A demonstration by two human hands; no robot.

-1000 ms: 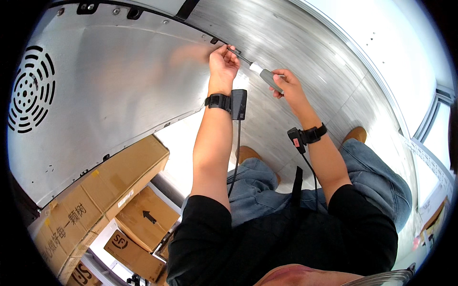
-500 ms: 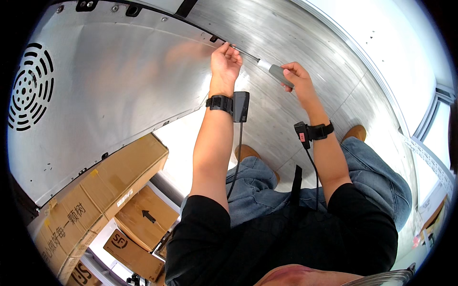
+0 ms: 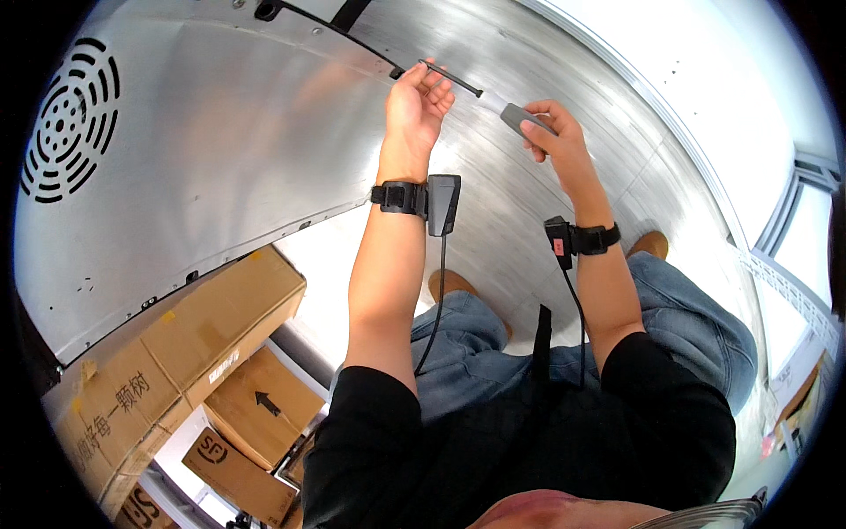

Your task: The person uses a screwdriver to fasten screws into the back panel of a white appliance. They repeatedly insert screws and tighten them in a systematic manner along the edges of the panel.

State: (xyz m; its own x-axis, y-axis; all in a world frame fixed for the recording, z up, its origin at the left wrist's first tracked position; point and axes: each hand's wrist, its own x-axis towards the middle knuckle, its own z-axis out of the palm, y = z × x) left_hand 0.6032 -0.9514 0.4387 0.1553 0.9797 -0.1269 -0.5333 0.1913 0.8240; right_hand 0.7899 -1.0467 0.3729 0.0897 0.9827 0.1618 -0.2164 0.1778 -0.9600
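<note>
A screwdriver (image 3: 527, 118) with a grey handle, a pale collar and a long dark shaft slants beyond the edge of a large metal panel (image 3: 229, 132). My right hand (image 3: 555, 137) is closed round its handle, thumb along the side. My left hand (image 3: 416, 106) is palm up beside the panel's edge. Its thumb and forefinger pinch the far end of the shaft, and the other fingers curl loosely beneath. The fingertips hide the screwdriver's tip, and I cannot make out whether a screw is there. A small dark bracket (image 3: 397, 74) on the panel's edge lies beside these fingertips.
Round vent slots (image 3: 66, 123) mark the panel's left side. A long cardboard box (image 3: 185, 339) lies along its near edge, with smaller cartons (image 3: 264, 404) below. Pale wood-look floor (image 3: 520, 220) lies under my hands; a white wall (image 3: 705, 97) rises at right.
Both hands and the screwdriver have shifted slightly upward in the view, with the same grip. The vent slots and boxes also sit higher or farther left as the view has moved.
</note>
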